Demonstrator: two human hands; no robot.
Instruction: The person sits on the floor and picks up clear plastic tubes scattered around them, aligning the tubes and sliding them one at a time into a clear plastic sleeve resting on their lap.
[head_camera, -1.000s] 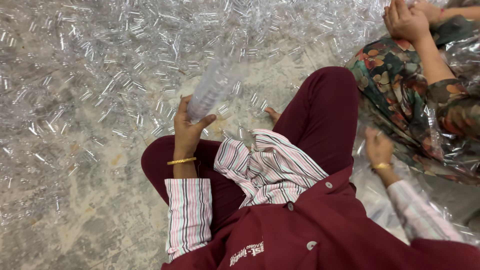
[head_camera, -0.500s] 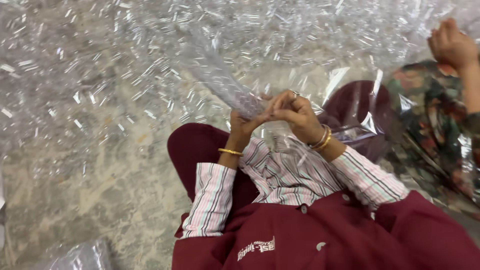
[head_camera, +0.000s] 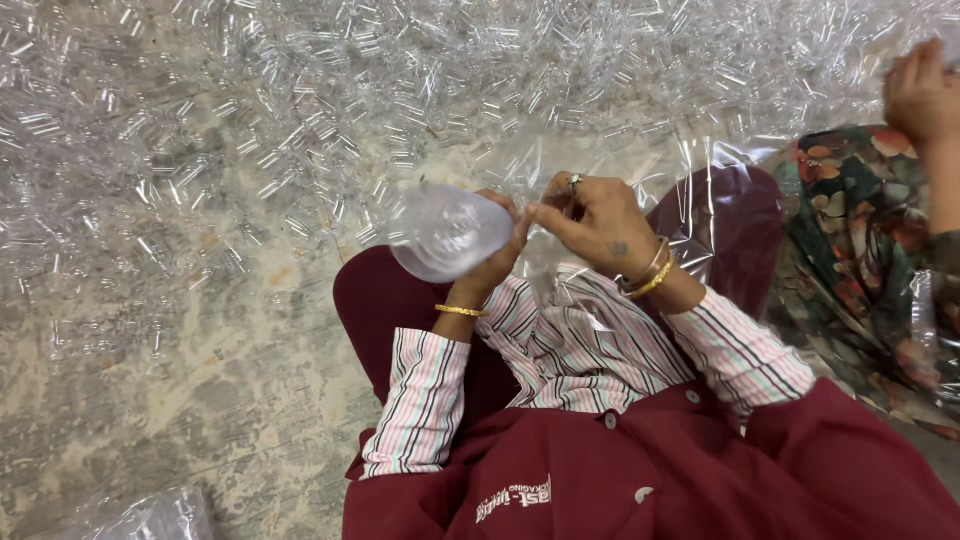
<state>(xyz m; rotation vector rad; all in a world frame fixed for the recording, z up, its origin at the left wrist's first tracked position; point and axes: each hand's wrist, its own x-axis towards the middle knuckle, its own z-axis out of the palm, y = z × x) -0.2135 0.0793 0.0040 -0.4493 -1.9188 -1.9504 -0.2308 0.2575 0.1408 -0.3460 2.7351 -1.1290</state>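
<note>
A clear plastic bottle (head_camera: 445, 232) lies on its side in front of me, its base turned toward the camera. My left hand (head_camera: 495, 262) grips it from below and behind. My right hand (head_camera: 590, 222), with a ring and bangles, pinches the edge of a clear plastic bag (head_camera: 640, 170) just right of the bottle, near its neck. The bag drapes over my right knee. I sit on the floor in maroon trousers and a striped shirt.
Several small clear plastic pieces (head_camera: 300, 90) cover the concrete floor (head_camera: 170, 400) ahead and to the left. Another person in floral clothing (head_camera: 860, 230) sits at my right, one hand (head_camera: 920, 95) raised. A crumpled clear bag (head_camera: 150, 515) lies at bottom left.
The bottle has swung down from pointing away to lying base-on toward the camera. My right hand came from my right side to the bottle and now holds the bag's edge.
</note>
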